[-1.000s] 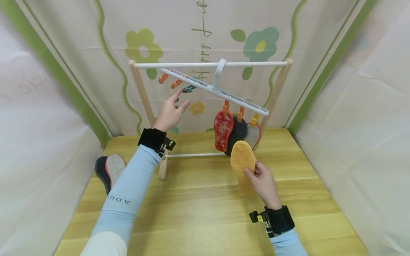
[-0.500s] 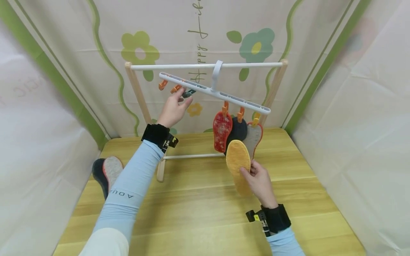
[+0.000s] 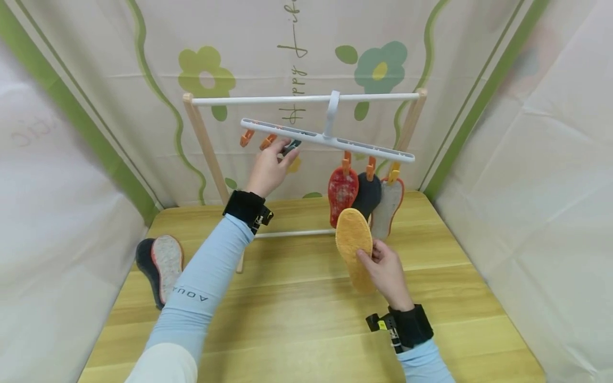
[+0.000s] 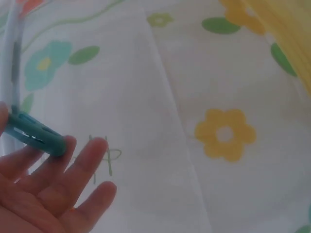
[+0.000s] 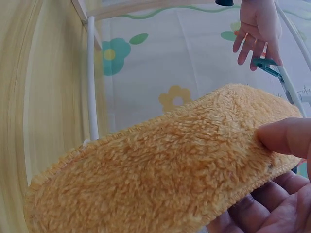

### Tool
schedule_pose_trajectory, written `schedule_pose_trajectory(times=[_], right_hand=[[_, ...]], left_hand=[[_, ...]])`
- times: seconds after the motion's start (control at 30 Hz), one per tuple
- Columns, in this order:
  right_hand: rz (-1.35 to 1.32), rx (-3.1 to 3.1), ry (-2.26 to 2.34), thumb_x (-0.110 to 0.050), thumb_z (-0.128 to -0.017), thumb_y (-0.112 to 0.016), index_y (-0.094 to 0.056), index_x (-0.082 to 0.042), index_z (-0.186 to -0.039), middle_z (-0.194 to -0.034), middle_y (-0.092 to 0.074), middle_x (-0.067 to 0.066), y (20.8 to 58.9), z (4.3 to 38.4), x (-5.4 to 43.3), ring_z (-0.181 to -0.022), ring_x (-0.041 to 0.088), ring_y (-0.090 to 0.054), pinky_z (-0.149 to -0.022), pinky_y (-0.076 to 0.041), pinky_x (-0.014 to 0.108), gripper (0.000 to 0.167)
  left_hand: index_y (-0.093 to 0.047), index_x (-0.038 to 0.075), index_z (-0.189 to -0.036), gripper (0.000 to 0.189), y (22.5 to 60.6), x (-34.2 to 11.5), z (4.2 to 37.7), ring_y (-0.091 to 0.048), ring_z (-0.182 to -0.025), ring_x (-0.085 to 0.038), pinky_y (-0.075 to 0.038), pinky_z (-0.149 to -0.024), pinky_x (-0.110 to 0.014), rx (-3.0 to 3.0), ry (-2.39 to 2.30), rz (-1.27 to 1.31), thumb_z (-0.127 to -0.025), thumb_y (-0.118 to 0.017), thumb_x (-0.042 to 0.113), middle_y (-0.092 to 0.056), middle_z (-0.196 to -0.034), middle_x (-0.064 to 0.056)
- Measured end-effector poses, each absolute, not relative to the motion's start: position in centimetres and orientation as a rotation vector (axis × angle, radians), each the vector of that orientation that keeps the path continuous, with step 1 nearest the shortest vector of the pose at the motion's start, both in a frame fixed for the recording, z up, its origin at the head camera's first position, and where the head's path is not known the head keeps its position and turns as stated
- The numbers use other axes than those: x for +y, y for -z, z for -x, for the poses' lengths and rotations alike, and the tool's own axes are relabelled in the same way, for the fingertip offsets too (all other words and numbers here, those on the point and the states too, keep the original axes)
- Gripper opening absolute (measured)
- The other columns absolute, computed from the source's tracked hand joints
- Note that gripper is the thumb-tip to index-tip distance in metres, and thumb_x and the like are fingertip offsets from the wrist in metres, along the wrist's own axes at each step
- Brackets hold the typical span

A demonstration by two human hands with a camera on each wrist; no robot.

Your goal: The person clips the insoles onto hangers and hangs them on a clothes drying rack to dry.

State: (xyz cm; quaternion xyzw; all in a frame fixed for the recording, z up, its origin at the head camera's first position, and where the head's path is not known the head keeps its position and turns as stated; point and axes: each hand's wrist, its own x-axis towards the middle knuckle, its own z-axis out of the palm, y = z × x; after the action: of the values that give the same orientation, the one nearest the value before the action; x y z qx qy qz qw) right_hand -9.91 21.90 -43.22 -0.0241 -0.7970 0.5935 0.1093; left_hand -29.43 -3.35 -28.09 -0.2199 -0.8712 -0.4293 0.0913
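My left hand (image 3: 268,169) pinches a dark green clothes peg (image 3: 292,146) under the left half of a light grey hanger (image 3: 308,136). In the left wrist view the peg (image 4: 38,134) lies between thumb and fingertips. My right hand (image 3: 389,272) holds a fuzzy yellow insole (image 3: 353,239) by its side edge, thumb on the front face. Behind it hang a red insole (image 3: 342,194), a dark insole (image 3: 367,196) and a grey red-edged insole (image 3: 386,207), each from a peg on the hanger's right half. Whether the green peg's mouth is open cannot be told.
The hanger hooks over the white bar (image 3: 258,100) of a wooden-legged rack and tilts down to the right. Two orange pegs, one an outer peg (image 3: 246,138), hang left of my left hand. A grey insole (image 3: 167,266) and a dark insole (image 3: 148,268) lie on the table's left.
My left hand has moved right and taken the green peg between thumb and fingers. The hanger's left end has dropped, so it tilts less. The right hand keeps holding the yellow insole.
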Motion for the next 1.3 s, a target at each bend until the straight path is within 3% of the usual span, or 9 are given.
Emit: schedule_pose_trajectory(times=[0.23, 0.6, 0.77, 0.9, 1.07, 1.2, 1.3], right_hand=[[0.067, -2.352, -1.750, -0.009, -0.097, -0.065, -0.060, 0.006, -0.123, -0.111, -0.068, 0.024, 43.1, 10.0, 21.8, -0.098, 0.032, -0.067, -0.074, -0.055, 0.025, 0.031], [0.048, -2.309, -1.757, -0.023, -0.096, -0.068, -0.063, 0.000, -0.122, -0.107, -0.070, 0.019, 43.4, 10.5, 21.2, -0.094, 0.026, -0.069, -0.074, -0.056, 0.026, 0.035], [0.057, -2.296, -1.769, -0.024, -0.096, -0.068, -0.062, -0.001, -0.123, -0.107, -0.071, 0.019, 43.5, 10.8, 20.8, -0.094, 0.025, -0.068, -0.074, -0.056, 0.025, 0.036], [0.062, -2.292, -1.783, -0.022, -0.096, -0.068, -0.061, -0.001, -0.122, -0.104, -0.071, 0.019, 43.3, 11.0, 20.6, -0.092, 0.024, -0.068, -0.072, -0.055, 0.025, 0.034], [0.052, -2.311, -1.760, -0.023, -0.097, -0.066, -0.061, -0.004, -0.121, -0.098, -0.072, 0.015, 42.7, 11.1, 20.2, -0.082, 0.020, -0.066, -0.065, -0.053, 0.024, 0.031], [0.005, -2.317, -1.711, -0.028, -0.098, -0.064, -0.065, -0.006, -0.113, -0.073, -0.064, 0.011, 42.3, 11.5, 19.8, -0.057, 0.014, -0.052, -0.049, -0.039, 0.023, 0.027], [-0.067, -2.306, -1.687, -0.029, -0.098, -0.064, -0.066, -0.005, -0.107, -0.061, -0.055, 0.011, 42.1, 12.0, 19.4, -0.047, 0.012, -0.039, -0.043, -0.028, 0.024, 0.026]], left_hand=[[-0.054, 0.012, -0.143, 0.054, 28.2, -2.3, 28.6, -0.062, -0.104, -0.024, -0.054, -0.084, -0.038, -2.599, 1.320, 0.676, -0.100, -0.054, 0.045, -0.065, -0.120, -0.010], [-0.059, 0.011, -0.137, 0.052, 28.5, -0.8, 29.1, -0.063, -0.110, -0.022, -0.054, -0.087, -0.038, -2.571, 1.358, 0.711, -0.099, -0.056, 0.047, -0.064, -0.126, -0.011], [-0.060, 0.006, -0.133, 0.047, 28.5, -0.6, 29.2, -0.066, -0.099, -0.021, -0.055, -0.082, -0.037, -2.545, 1.452, 0.758, -0.101, -0.055, 0.041, -0.068, -0.115, -0.013], [-0.054, 0.007, -0.138, 0.051, 28.4, -0.7, 28.7, -0.067, -0.091, -0.020, -0.057, -0.078, -0.037, -2.531, 1.605, 0.762, -0.102, -0.052, 0.043, -0.069, -0.105, -0.013], [-0.050, 0.009, -0.142, 0.053, 28.4, -1.1, 28.2, -0.068, -0.089, -0.022, -0.058, -0.078, -0.035, -2.494, 1.765, 0.746, -0.103, -0.051, 0.044, -0.069, -0.105, -0.014], [-0.053, 0.008, -0.137, 0.049, 28.4, -1.4, 28.1, -0.069, -0.088, -0.025, -0.058, -0.080, -0.038, -2.454, 1.847, 0.749, -0.102, -0.052, 0.043, -0.069, -0.106, -0.017], [-0.054, 0.006, -0.132, 0.047, 28.5, -1.5, 28.0, -0.069, -0.091, -0.025, -0.057, -0.082, -0.042, -2.415, 1.909, 0.748, -0.101, -0.055, 0.042, -0.068, -0.108, -0.017]])
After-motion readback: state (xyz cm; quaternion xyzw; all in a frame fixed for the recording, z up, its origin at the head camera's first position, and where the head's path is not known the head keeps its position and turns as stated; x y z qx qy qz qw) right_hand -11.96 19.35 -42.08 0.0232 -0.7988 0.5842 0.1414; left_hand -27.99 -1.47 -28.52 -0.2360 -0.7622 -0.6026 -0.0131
